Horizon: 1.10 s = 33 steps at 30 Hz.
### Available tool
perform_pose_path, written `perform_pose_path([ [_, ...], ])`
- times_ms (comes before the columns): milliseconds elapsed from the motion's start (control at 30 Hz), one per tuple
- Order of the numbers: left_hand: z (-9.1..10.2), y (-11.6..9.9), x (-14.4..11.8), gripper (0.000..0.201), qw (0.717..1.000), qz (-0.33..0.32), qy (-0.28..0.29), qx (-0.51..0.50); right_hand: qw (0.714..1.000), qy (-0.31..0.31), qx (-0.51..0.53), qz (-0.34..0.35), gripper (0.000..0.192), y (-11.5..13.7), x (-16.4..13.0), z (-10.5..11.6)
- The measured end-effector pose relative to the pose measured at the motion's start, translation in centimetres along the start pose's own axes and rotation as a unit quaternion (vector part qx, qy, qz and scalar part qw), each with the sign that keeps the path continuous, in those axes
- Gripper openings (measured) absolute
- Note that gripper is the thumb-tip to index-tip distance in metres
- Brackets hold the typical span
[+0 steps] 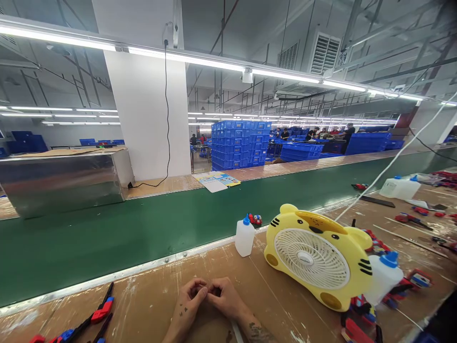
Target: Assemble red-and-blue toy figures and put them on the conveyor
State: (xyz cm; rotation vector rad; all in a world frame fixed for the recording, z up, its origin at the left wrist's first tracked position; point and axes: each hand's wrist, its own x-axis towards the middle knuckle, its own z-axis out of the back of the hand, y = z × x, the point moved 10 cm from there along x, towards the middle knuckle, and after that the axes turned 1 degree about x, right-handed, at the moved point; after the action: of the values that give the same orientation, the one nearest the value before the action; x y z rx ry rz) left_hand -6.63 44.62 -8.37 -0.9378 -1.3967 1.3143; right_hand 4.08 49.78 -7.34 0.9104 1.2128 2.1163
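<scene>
Both hands are meeting fingertip to fingertip on the workbench (150, 305), left hand (189, 300) and right hand (224, 297) curling in, pinching something too tiny to make out. Nearest other stuff: a white glue bottle (244, 237) sitting just past the right hand, tiger fan (317, 257) lying off to its right.

The fan (317, 255) is yellow with a white grille, black stripes and brown spots. The bottle (244, 236) by the belt is white with a blue cap; so is the bottle (383, 278) leaning on the fan. The belt (143, 224) is dark green with a silvery edge. The bench (150, 300) is brown, streaked white. The tools (98, 314) at left are black, red and blue. The crates (241, 145) are blue. The pillar (148, 114) is white, its cable (167, 119) black. The box (60, 183) is bare grey metal.
</scene>
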Motion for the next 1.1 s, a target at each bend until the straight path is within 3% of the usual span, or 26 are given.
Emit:
perform_pose_path([
  [200, 0.2, -0.6, -0.2, 0.057, 0.999, -0.013, -0.003, 0.037, 1.0, -0.006, -0.019, -0.008, 0.033, -0.1, 0.1, 0.2],
  [467, -0.5, -1.3, -0.1, 0.045, 0.997, -0.039, 0.038, 0.05, 1.0, -0.002, -0.007, -0.003, 0.024, -0.1, 0.1, 0.1],
  [633, 0.2, -0.5, -0.1, 0.05, 1.0, -0.018, -0.001, 0.001, 1.0, -0.004, -0.02, -0.006, 0.02, 0.1, 0.1, 0.2],
  [833, -0.4, -0.5, 0.0, 0.043, 0.999, -0.003, 0.022, -0.024, 1.0, -0.008, -0.02, -0.019, 0.019, 0.0, 0.1, 0.3],
  [933, 0.1, 0.0, 0.1, 0.043, 0.999, -0.005, -0.003, -0.044, 1.0, -0.007, -0.023, -0.018, 0.019, 0.0, 0.1, 0.2],
  [1100, 0.7, 0.7, 0.1, 0.054, 0.995, 0.006, -0.029, -0.093, 1.0, 0.0, -0.017, -0.015, 0.017, 0.1, 0.0, 0.0],
])
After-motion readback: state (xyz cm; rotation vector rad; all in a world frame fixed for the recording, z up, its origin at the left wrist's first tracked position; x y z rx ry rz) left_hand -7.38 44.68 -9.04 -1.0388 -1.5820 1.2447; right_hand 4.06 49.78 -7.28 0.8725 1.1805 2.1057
